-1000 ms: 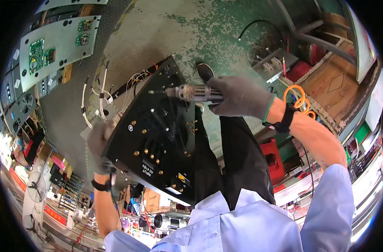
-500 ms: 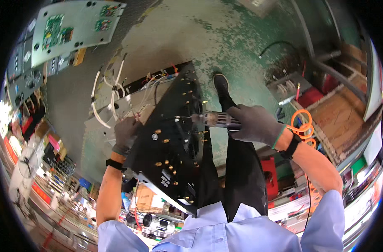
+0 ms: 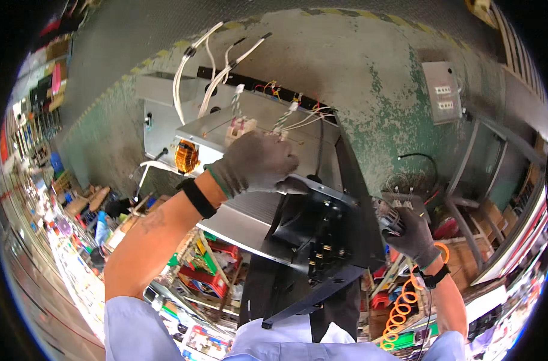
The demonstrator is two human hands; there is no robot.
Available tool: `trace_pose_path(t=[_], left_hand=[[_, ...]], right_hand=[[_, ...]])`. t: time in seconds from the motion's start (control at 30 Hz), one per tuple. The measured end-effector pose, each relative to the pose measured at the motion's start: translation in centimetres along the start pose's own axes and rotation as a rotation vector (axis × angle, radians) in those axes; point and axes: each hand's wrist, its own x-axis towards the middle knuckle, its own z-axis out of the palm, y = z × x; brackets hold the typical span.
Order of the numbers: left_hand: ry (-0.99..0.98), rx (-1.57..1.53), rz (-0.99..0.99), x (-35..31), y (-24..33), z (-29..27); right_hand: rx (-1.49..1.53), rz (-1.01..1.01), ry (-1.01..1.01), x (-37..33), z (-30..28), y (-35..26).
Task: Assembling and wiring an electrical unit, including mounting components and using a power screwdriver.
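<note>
A large metal cabinet (image 3: 244, 213) with a black panel (image 3: 361, 192) stands tilted in front of me; brass standoffs (image 3: 320, 251) line its dark side. My left hand (image 3: 259, 162), in a grey glove, lies over the cabinet's upper edge, next to white terminal blocks and twisted wires. Its fingers are curled, the thumb along the edge; what they hold, if anything, is hidden. My right hand (image 3: 411, 236), also gloved, is closed around a power screwdriver (image 3: 387, 215) to the right of the black panel. A copper coil (image 3: 186, 156) sits at the cabinet's left end.
Thick white cables (image 3: 193, 66) rise from the cabinet's far side. An orange coiled hose (image 3: 400, 313) hangs below my right hand. A metal frame (image 3: 484, 156) and a grey box with sockets (image 3: 441, 93) stand at the right. Shelves with red bins (image 3: 205, 283) are at lower left.
The cabinet has turned and tilted, showing more of its metal interior. My left hand moved right across it. My right hand with the screwdriver moved away from the panel, right and down.
</note>
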Motion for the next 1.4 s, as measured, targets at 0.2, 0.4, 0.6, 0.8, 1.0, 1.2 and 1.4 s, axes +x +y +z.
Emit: trace_pose_path(t=[0.2,0.4,0.6,0.8,1.0,1.2,1.4], left_hand=[[-0.011,-0.029,-0.026,-0.5,-0.3,0.6],[0.004,-0.056,-0.021,-0.5,-0.3,0.7],[-0.047,-0.062,-0.012,0.0,-0.4,0.4],[-0.024,-0.023,-0.008,0.4,-0.3,0.5],[-0.046,-0.034,-0.029,0.3,-0.2,0.7],[-0.103,-0.055,-0.030,0.3,-0.5,0.8],[-0.064,-0.018,-0.010,0.2,-0.3,1.3]], right_hand=[[0.084,0.031,0.050,0.4,0.1,0.1],[0.066,-0.028,0.035,0.7,-0.3,0.7],[0.044,-0.103,0.041,1.0,-0.4,1.0],[-0.052,-0.109,0.005,1.6,-0.4,2.3],[0.106,-0.106,0.007,2.2,1.3,4.3],[0.021,-0.097,0.002,2.1,1.5,4.4],[0.054,-0.074,-0.025,2.2,0.2,2.8]])
